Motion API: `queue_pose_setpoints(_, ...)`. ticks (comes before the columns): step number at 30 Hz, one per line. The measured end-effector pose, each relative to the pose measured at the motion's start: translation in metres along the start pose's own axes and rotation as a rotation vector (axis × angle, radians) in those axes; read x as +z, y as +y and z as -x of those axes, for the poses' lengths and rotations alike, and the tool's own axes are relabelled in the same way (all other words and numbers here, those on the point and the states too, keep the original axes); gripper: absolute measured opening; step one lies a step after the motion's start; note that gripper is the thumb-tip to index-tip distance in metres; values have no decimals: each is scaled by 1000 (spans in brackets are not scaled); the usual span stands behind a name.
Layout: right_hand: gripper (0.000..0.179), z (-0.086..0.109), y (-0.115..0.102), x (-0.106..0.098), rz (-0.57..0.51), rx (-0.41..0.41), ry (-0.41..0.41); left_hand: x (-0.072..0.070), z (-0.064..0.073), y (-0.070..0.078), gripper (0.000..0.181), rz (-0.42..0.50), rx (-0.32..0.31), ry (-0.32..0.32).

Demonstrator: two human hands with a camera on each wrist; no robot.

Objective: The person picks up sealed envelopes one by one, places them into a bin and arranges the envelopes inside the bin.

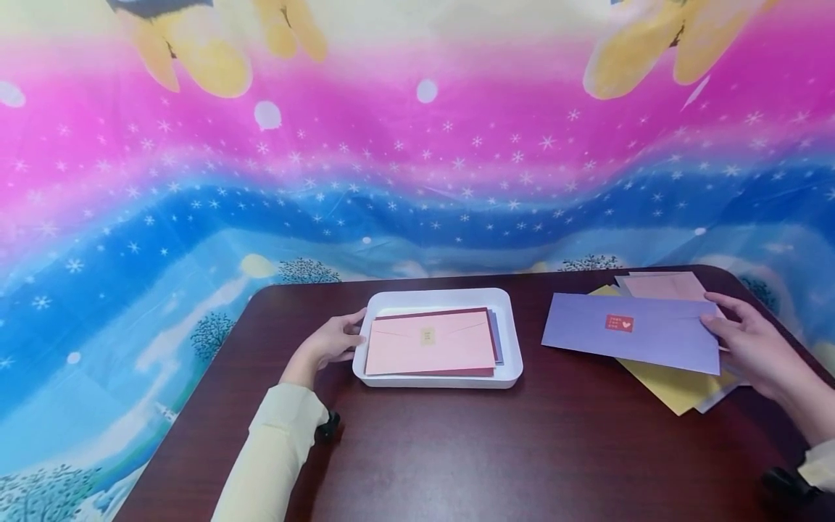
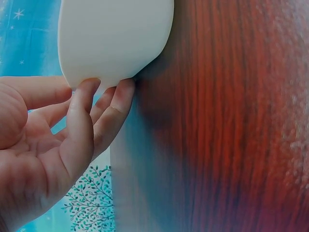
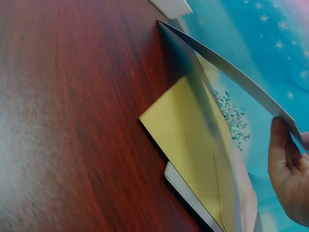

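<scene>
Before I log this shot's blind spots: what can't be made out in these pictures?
- Head view: much of the yellow envelope, covered by the purple envelope.
- Head view: most of the dark red envelope, under the pink envelope in the white tray.
- Head view: print on the pink envelope's sticker, too small.
- Right wrist view: part of the right hand, past the frame edge.

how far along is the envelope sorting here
Done, it seems: a pink envelope tops others in the white tray.
In hand: the right hand holds a purple envelope above the pile; the left hand grips the tray's edge.
Probably left: the yellow envelope and others on the table.
</scene>
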State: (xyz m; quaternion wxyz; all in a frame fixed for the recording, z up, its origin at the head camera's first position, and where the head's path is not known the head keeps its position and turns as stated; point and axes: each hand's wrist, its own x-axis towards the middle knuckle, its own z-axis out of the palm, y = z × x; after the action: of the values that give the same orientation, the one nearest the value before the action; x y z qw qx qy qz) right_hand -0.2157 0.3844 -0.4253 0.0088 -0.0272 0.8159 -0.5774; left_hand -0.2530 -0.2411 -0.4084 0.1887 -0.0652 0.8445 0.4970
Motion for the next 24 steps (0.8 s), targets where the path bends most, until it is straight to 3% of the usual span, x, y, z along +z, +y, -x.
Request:
queue_pose_setpoints(1,63,0,-1,2,-53,7,12,0,0,0,70,0,0,0)
queue_pose_setpoints(6,50,1,-7,6,-447,29,11,0,-1,-1,69,0,2,-1)
queue_pose_setpoints(13,52,1,-12,7,-557,87,67,0,0,-1,68,9,5,-5)
queue_pose_setpoints(15,40,0,-14,7,-621,90,72,0,0,0,68,8,6,-4)
queue_pose_setpoints(19,41,-3,-19,8,-731,80,50,0,1,0,69,4,6,-4)
queue_pose_setpoints(24,47,-6,-31,12,-739,77,48,0,1,0,69,9,5,-4)
